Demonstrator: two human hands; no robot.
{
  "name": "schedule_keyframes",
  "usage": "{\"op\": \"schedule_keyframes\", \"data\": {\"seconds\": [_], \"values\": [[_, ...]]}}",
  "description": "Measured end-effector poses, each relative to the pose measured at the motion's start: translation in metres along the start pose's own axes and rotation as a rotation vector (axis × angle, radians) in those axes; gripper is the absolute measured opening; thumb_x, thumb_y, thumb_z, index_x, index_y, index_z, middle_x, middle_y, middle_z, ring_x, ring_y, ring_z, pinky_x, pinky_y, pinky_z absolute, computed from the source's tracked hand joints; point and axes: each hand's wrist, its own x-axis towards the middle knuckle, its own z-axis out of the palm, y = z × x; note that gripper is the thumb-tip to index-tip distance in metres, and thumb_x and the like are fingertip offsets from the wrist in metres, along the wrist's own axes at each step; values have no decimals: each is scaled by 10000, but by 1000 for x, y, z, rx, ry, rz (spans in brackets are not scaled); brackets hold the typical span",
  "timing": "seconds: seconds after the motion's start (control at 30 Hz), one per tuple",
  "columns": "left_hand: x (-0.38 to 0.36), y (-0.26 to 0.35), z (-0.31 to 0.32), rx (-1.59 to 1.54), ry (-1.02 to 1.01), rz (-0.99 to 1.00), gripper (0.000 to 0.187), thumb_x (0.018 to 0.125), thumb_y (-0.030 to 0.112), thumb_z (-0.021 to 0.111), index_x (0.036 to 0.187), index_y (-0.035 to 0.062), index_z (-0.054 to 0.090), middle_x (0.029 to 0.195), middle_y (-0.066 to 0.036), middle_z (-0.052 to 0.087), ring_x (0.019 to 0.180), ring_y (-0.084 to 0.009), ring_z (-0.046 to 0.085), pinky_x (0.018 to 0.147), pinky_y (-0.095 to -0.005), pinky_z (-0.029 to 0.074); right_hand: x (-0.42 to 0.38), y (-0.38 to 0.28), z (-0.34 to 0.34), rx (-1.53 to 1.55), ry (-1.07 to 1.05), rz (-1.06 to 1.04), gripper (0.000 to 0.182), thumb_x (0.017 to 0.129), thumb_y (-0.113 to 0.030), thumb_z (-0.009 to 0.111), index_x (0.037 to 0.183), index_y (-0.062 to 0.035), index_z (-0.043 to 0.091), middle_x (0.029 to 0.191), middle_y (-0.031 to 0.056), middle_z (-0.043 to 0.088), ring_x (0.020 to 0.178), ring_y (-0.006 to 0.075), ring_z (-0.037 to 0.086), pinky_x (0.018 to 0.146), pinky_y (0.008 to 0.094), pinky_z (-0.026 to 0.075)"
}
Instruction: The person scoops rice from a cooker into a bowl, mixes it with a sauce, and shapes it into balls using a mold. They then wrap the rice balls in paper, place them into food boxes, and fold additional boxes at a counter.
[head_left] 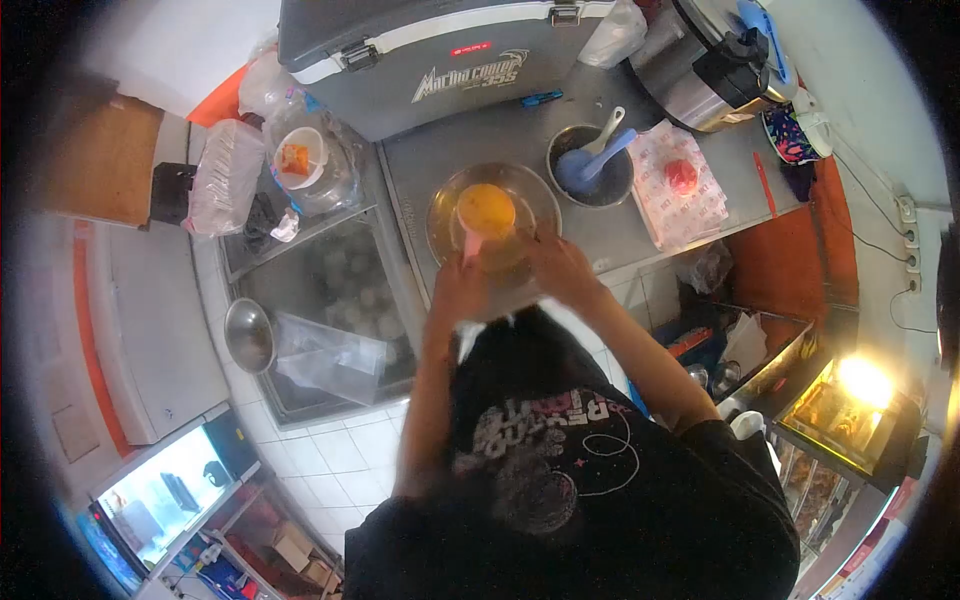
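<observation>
A pink-handled scoop [487,212] full of orange-yellow liquid is over a wide metal bowl [437,210] on the counter. My left hand [460,288] is closed round the scoop's handle at the near side of the bowl. At the bowl's right near rim my right hand [562,265] has its fingers bent together, slightly blurred. Between the two hands a pale, see-through patch like thin plastic [512,290] overlaps the bowl's near edge. I cannot tell what the right fingers grip.
Right of the bowl stands a metal pot [558,150] with a blue ladle [612,150] in it. Printed paper [680,215] lies further right. A grey cool box [420,90] and a steel cooker [690,75] stand behind. A sunken tray [330,270] with plastic bags [335,355] is at left.
</observation>
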Motion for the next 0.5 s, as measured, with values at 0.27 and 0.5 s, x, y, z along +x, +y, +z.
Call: {"op": "schedule_keyframes", "data": {"seconds": [0.27, 0.5], "values": [[-21, -5, -2, 17, 27, 175, 411, 987, 440, 455, 918, 40, 513, 632, -7, 494, 449, -80, 462, 405, -240, 373, 7, 20, -20, 177, -97, -264, 412, 854, -53, 481, 1265, -36, 508, 1153, 229, 547, 1003, 387, 593, 851, 463, 496], [-16, -40, -5, -66, 15, -106, 459, 977, 490, 448, 818, 66, 522, 590, -2, 474, 441, -94, 437, 406, -265, 341, 8, 13, 12, 297, 147, 4, 256, 830, -92, 506, 1051, 7, 588, 950, 195, 612, 888, 405, 598, 795, 482, 496]]}}
